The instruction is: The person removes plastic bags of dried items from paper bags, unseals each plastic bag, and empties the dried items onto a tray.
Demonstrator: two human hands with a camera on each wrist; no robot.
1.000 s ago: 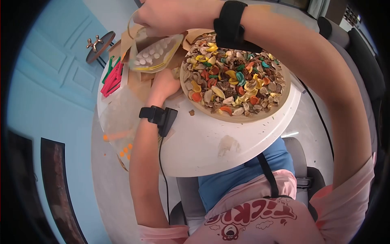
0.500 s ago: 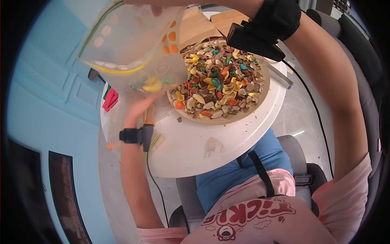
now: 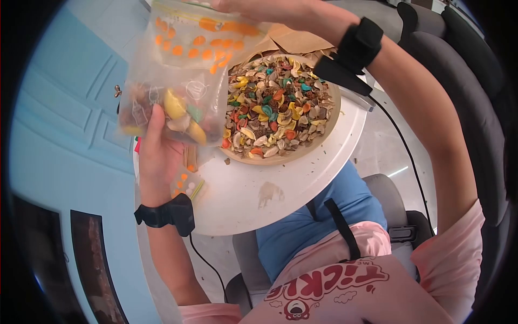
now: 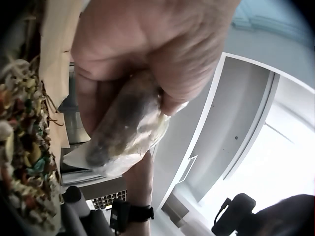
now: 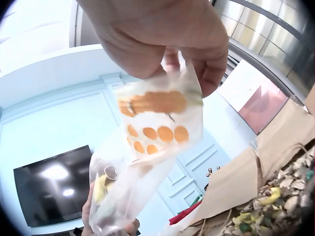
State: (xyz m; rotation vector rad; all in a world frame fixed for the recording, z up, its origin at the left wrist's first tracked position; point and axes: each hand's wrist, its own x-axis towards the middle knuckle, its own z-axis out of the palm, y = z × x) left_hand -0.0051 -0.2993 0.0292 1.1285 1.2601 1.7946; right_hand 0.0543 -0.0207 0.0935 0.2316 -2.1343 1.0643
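A translucent bag with orange dots [image 3: 198, 48] is held up over the table's left part, with yellow, green and brown pieces in its lower end. My left hand [image 3: 159, 162] grips that filled end, thumb on the front; in the left wrist view the fingers of the left hand [image 4: 152, 54] curl round it. My right hand [image 3: 259, 9] pinches the bag's top edge. The right wrist view shows the right hand [image 5: 167, 44] above the orange-dotted part [image 5: 162, 118], which hangs folded over.
A round tray of dried petals and cones [image 3: 335, 121] stands on the white table [image 3: 237, 210]. Brown paper bags [image 3: 302, 40] lie behind it. A smaller dotted bag [image 3: 186, 186] lies by my left wrist. Red and green clips [image 5: 186, 214] show in the right wrist view.
The bag was held by my right hand with its mouth spread; now its dotted top is folded over. My left hand has risen from the table and taken hold of the lower end.
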